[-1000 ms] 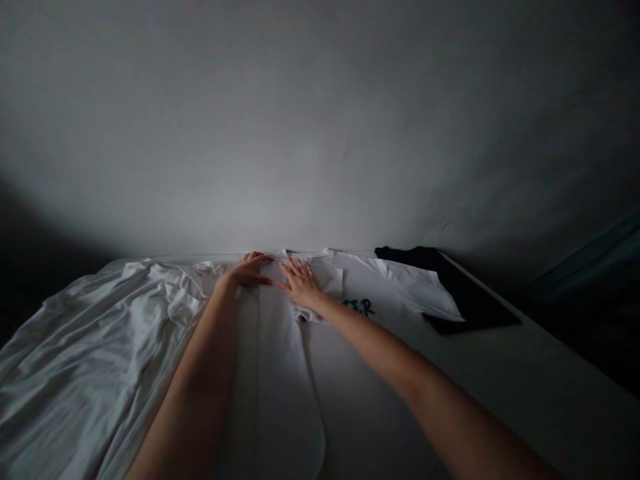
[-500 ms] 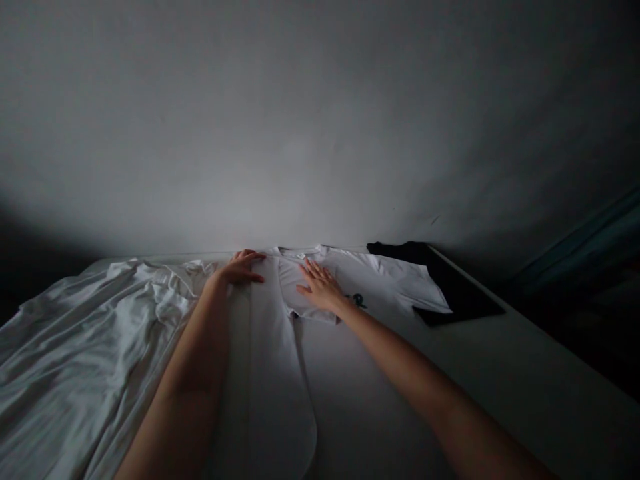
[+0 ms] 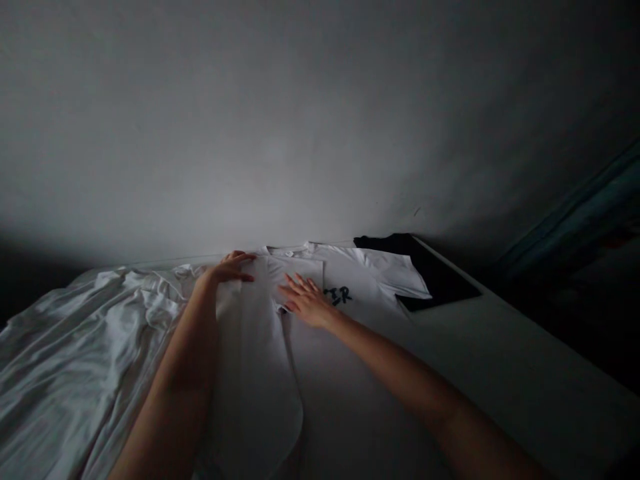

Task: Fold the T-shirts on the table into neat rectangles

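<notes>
A white T-shirt (image 3: 360,347) lies spread on the table, its neckline toward the wall and its left side folded inward over the front. Dark printed letters show on its chest, partly hidden by my right hand (image 3: 306,300). That hand rests flat on the folded-in sleeve with its fingers spread. At the shirt's far left fold, my left hand (image 3: 231,268) touches the cloth, fingers stretched out and thumb apart. The right sleeve still lies outward, over a black folded cloth (image 3: 440,280).
Crumpled white cloth (image 3: 95,353) covers the table's left side. A bare grey wall (image 3: 280,120) rises behind the far edge. The pale tabletop (image 3: 500,360) shows at the right, with its edge running diagonally. Bluish cloth (image 3: 575,207) hangs in the dim right background.
My right hand has slid down and slightly left on the folded sleeve, uncovering more of the printed letters. The left hand stays at the fold. The whole view has shifted slightly.
</notes>
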A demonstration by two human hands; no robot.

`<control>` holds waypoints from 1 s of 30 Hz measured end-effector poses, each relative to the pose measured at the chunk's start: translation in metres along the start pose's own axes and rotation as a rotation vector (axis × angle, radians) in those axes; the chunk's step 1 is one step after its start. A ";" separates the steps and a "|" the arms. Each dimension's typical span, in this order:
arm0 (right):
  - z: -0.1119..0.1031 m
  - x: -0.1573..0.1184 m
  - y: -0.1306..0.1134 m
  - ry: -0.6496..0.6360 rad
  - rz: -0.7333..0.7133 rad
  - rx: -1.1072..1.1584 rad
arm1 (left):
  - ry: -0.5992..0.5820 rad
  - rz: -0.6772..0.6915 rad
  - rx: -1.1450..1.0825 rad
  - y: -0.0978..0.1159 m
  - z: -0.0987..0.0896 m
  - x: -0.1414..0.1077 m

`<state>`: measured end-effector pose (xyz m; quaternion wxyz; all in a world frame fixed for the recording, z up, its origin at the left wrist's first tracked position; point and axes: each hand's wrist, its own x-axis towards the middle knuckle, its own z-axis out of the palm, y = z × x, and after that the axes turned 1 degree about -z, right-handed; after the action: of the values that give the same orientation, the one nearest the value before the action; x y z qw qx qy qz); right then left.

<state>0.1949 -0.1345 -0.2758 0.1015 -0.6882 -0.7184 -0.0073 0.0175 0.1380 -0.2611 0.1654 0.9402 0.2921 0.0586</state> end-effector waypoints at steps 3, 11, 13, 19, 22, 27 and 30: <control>0.008 -0.009 -0.008 -0.005 -0.023 0.020 | -0.030 -0.084 0.115 0.009 -0.007 0.001; -0.002 -0.012 -0.013 -0.026 0.051 0.064 | 0.158 -0.103 0.237 0.106 0.028 -0.023; -0.003 -0.011 -0.015 -0.025 0.061 0.067 | 0.139 -0.086 0.225 0.130 0.050 -0.035; -0.004 -0.027 -0.016 -0.033 -0.049 0.075 | 0.112 -0.060 0.282 0.142 0.072 -0.056; -0.007 -0.049 -0.015 -0.067 -0.113 0.089 | 0.131 -0.081 0.285 0.142 0.071 -0.055; -0.029 -0.064 -0.004 -0.184 -0.154 0.151 | 0.142 -0.132 0.286 0.150 0.073 -0.053; -0.043 -0.035 0.001 -0.118 0.102 0.184 | 0.136 -0.136 0.281 0.150 0.074 -0.052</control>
<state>0.2028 -0.1759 -0.2388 0.1218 -0.7108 -0.6849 0.1043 0.0700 -0.0282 -0.2797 0.0157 0.9260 0.3709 0.0693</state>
